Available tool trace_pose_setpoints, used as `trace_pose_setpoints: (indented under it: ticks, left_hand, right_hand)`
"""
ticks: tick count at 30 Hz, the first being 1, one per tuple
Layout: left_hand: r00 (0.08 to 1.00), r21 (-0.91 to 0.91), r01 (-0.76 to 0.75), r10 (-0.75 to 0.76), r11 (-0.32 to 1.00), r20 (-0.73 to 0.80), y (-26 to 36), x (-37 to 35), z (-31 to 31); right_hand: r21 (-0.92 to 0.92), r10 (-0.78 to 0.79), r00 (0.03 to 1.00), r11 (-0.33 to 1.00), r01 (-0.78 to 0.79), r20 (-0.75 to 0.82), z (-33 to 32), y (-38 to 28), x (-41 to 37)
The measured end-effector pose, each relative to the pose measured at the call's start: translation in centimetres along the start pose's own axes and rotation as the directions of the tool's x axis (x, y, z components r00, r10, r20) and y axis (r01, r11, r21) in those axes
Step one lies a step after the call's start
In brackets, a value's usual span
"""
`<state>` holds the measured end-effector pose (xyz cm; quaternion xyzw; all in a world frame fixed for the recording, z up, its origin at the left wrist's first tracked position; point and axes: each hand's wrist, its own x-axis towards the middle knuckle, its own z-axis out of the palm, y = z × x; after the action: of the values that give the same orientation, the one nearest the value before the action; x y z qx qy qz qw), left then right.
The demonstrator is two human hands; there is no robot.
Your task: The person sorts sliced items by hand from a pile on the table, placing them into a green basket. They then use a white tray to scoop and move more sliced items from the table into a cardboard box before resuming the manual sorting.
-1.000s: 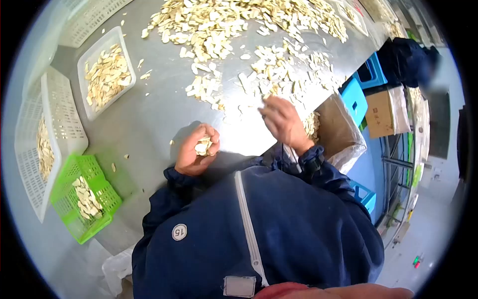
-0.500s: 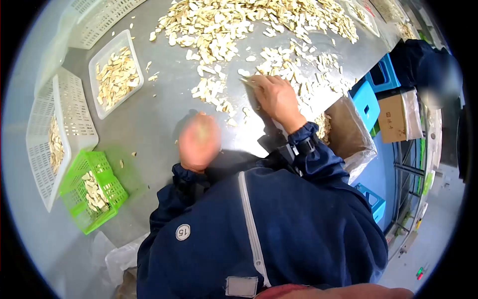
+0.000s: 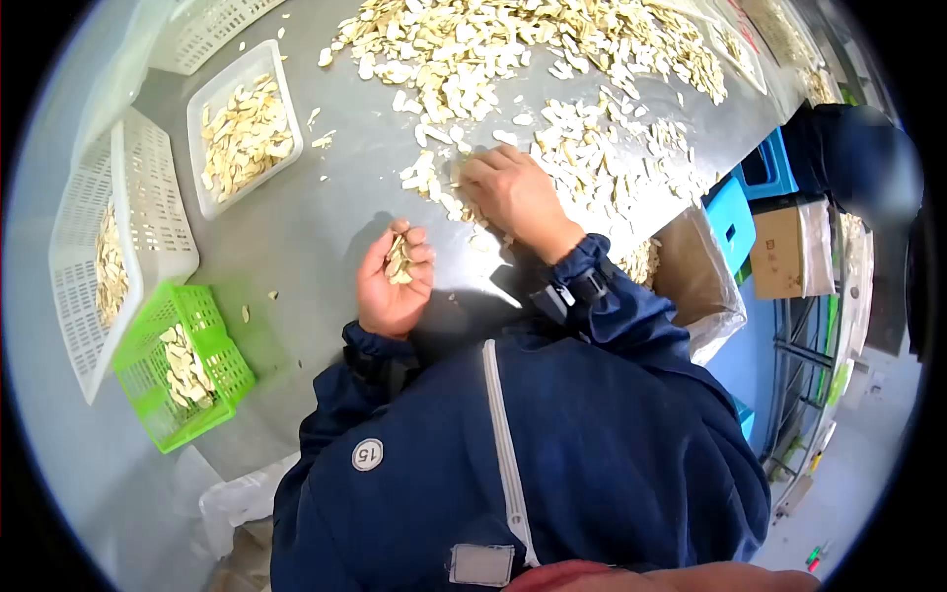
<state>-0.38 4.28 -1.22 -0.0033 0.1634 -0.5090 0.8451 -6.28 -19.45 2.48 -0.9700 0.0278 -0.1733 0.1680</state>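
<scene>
My left hand point(image 3: 395, 291) is turned palm up above the metal table, its fingers curled around a few pale dried slices point(image 3: 399, 261). Ahead and to the right, my right hand point(image 3: 518, 197) reaches palm down to the tabletop. Its fingers are bent and close together at a small scatter of slices point(image 3: 422, 176); whatever lies under the fingertips is hidden. More loose slices point(image 3: 602, 148) spread just beyond and right of that hand, and a large heap of them point(image 3: 464, 49) covers the far part of the table.
On the left stand a white tray point(image 3: 294, 148) of slices, a white perforated basket point(image 3: 158, 212) and a green basket point(image 3: 222, 360), both with slices inside. A plastic-lined box point(image 3: 700, 266) sits by the right edge, near blue stools point(image 3: 730, 217), a carton point(image 3: 779, 252) and another person point(image 3: 838, 138).
My right hand has drawn left and slightly nearer, its fingers now bent over the small scatter. My left hand, blurred before, has steadied with slices showing in its palm.
</scene>
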Motion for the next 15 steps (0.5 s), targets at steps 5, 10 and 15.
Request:
trace_pose_setpoints:
  ticks: [5, 10, 15]
  left_hand:
    - [1.000, 0.058, -0.016, 0.014, 0.998, 0.024, 0.5, 0.0, -0.6]
    - [0.988, 0.229, -0.056, 0.087, 0.972, -0.129, 0.6, 0.3, -2.3]
    - [0.991, 0.348, 0.023, -0.068, 0.937, 0.118, 0.2, 0.8, -1.1]
  right_hand:
    - [0.002, 0.226, 0.974, 0.974, -0.227, 0.023, -2.0, 1.7, -2.6]
    - [-0.028, 0.008, 0.998, 1.000, -0.010, -0.068, -1.2, 0.1, 0.0]
    - [0.007, -0.114, 0.993, 0.993, 0.115, -0.032, 2.1, -3.1, 3.2]
